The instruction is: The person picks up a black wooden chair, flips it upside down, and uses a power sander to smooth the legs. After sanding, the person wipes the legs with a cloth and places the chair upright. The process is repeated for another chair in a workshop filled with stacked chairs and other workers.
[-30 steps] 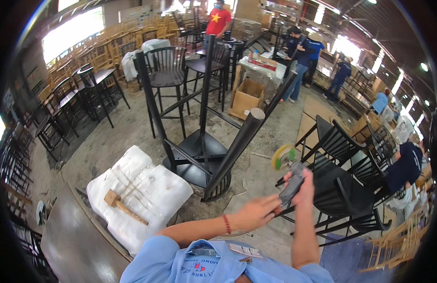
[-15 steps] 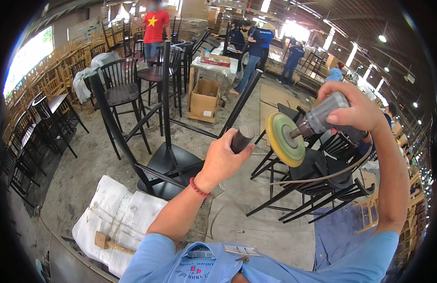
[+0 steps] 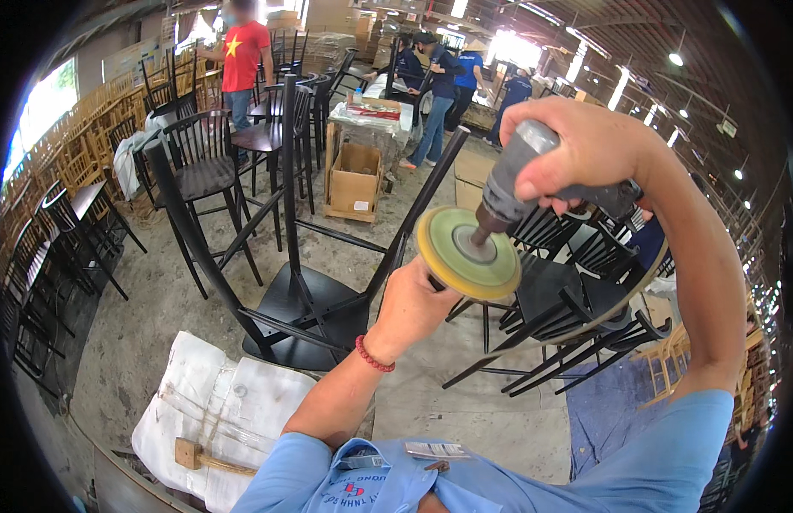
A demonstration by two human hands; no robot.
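In front of me stands a black bar stool upside down, its dark seat low and its legs pointing up. My left hand, with a red bead bracelet on the wrist, is closed around the end of the nearest leg. Gripped in my right hand is a grey power drill with a hose. A yellow-green sanding disc is fitted to it. The disc lies over the held leg's tip and hides most of it; whether they touch I cannot tell.
A mallet lies on a white padded bundle at lower left. Black chairs lie to the right, and upright stools stand at far left. Behind are a cardboard box, a person in red and several co-workers.
My right hand has brought the drill left and down, so the disc now covers the leg end that showed before. My left hand keeps its grip on the leg.
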